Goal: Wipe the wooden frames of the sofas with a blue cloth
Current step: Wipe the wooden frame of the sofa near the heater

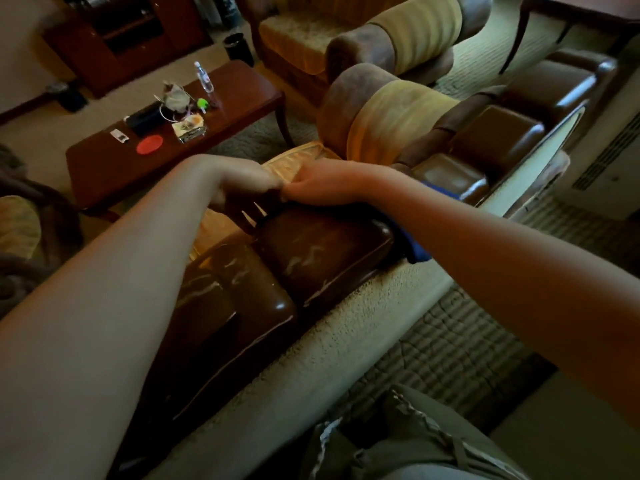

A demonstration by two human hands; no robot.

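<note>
The room is a dim living room with a pale carpet, and a sofa (346,306) runs from 7 o'clock to 2 o'clock across the view. Its top edge is a dark wooden frame (322,251) made of glossy, rounded blocks, and below it the back of the sofa is covered with a rough cream fabric.

The two bare arms reach over this frame and the hands meet near the centre of the picture. The left hand (249,181) is curled, its fingers bent down over the front edge of the frame; what it holds, if anything, I cannot tell. The right hand (325,183) touches the left one with its knuckles and its fingers are also curled, but the palm side is hidden.

The blue cloth (417,249) lies under the right forearm, at 4 o'clock from the right hand. It hangs over the back side of the wooden frame, and a small blue part shows also above the forearm. Whether the right hand grips it, I cannot tell.

At 10 o'clock stands a low wooden table (242,88). On it are a clear plastic bottle (204,79), a red round lid (149,144), a black box (145,121) and some small packets. A dark bin (239,48) stands on the floor at 11 o'clock, near an armchair (363,39).
</note>
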